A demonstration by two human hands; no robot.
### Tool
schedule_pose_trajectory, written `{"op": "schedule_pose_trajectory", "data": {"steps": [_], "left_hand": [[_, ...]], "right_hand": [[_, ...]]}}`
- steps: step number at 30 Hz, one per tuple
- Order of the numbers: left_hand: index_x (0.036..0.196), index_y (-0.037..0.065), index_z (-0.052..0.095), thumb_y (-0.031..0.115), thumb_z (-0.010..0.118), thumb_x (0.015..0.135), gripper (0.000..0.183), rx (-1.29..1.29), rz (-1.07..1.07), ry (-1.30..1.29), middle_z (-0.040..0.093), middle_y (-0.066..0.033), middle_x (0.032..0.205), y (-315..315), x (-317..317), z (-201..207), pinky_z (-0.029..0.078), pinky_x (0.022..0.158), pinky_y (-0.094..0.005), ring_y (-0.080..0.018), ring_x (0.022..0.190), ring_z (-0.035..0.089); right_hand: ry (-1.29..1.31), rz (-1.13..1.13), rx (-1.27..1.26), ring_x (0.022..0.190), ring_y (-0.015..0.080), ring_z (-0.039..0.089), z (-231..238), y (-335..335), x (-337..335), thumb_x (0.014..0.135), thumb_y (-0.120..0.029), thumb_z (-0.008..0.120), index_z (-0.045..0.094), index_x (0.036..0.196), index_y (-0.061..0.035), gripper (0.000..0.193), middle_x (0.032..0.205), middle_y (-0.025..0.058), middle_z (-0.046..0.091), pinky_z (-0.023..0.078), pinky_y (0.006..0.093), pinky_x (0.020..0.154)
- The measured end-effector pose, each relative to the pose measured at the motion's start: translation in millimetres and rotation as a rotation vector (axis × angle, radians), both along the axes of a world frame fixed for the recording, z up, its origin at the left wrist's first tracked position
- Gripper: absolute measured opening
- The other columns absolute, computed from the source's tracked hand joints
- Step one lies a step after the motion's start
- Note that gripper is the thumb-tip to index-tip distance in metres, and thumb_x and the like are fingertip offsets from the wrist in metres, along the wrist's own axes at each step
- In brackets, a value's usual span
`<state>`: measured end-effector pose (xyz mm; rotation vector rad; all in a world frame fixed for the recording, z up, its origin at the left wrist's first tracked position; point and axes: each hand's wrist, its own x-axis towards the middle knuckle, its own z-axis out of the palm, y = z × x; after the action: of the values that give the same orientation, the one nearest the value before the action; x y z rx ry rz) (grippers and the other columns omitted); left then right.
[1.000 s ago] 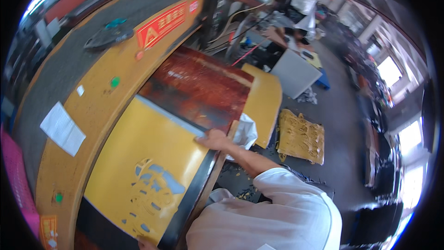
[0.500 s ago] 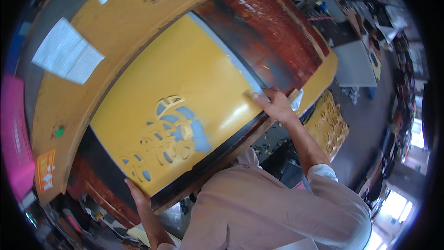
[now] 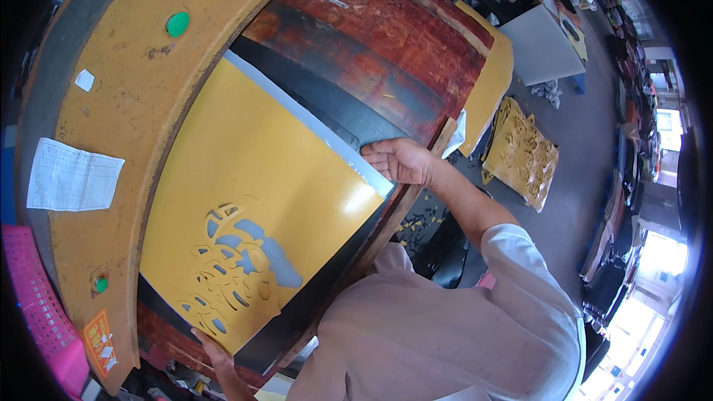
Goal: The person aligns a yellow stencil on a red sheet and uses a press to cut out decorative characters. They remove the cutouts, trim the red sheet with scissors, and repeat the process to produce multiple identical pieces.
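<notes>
A glossy yellow sheet (image 3: 245,134) with curved cut-outs lies at a slant on a black board (image 3: 312,89). Pale grey material shows through the holes, and a grey backing strip (image 3: 297,115) runs along the sheet's far right edge. At the near right corner my right hand (image 3: 401,161) has its fingers curled against that strip's edge. My left hand (image 3: 215,356) holds the near left edge of the yellow sheet, its thumb along the border; its other fingers are mostly hidden. Several cut shapes (image 3: 234,293) look slightly raised.
A worn reddish-brown board (image 3: 386,30) extends beyond the black one. Along the left runs a yellow machine beam (image 3: 186,44) with green buttons and a paper sheet (image 3: 74,174). A pink basket (image 3: 44,312) stands far left. Yellow cut-out scrap (image 3: 523,152) lies at right.
The view has shifted, with the right side appearing higher. My right hand has moved from the yellow sheet's top to the grey strip's edge. My left hand stays at the near left edge.
</notes>
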<state>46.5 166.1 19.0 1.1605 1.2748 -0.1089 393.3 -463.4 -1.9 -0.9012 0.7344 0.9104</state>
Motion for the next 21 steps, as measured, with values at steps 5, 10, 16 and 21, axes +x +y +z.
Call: {"op": "schedule_pose_trajectory", "data": {"steps": [5,10,16,21], "left_hand": [[0.166,0.014,0.031,0.074,0.027,0.106,0.085,0.021,-0.014,0.043,0.041,-0.0072,0.167,-0.1,5.5,-3.1,0.039,0.12,-0.0416,-0.0293,0.148,0.045],[0.165,0.012,0.032,0.075,0.028,0.105,0.088,0.026,-0.081,0.01,0.041,-0.0075,0.167,1.4,-2.5,-3.2,0.038,0.12,-0.0419,-0.0292,0.149,0.044],[0.163,0.009,0.036,0.073,0.027,0.107,0.086,0.026,-0.006,0.016,0.043,-0.0096,0.165,-9.3,-5.4,-13.7,0.039,0.119,-0.0422,-0.0299,0.146,0.048],[0.158,0.006,0.042,0.072,0.032,0.107,0.084,0.044,-0.13,-0.052,0.055,-0.0111,0.155,-25.3,-19.1,-21.6,0.05,0.106,-0.0389,-0.028,0.135,0.058]], "right_hand": [[0.008,-0.09,0.264,0.108,0.0308,0.075,-3.6,6.5,-6.6,0.108,-0.035,0.055,0.06,0.129,0.0107,0.05,0.123,0.0232,0.074,0.058,0.0428,0.101],[0.017,-0.271,0.261,0.116,0.0334,0.07,-14.9,19.5,8.3,0.108,-0.036,0.057,0.049,0.14,0.0131,0.059,0.134,0.0267,0.065,0.054,0.045,0.105],[-0.176,0.107,-0.013,0.111,0.027,0.07,1.0,28.8,24.4,0.107,-0.04,0.059,0.062,0.129,0.0078,0.053,0.119,0.0192,0.072,0.054,0.039,0.098],[-0.527,0.548,-0.569,0.102,0.0197,0.071,30.3,34.9,6.6,0.105,-0.044,0.059,0.072,0.121,0.0035,0.052,0.112,0.0155,0.077,0.053,0.0349,0.093]]}}
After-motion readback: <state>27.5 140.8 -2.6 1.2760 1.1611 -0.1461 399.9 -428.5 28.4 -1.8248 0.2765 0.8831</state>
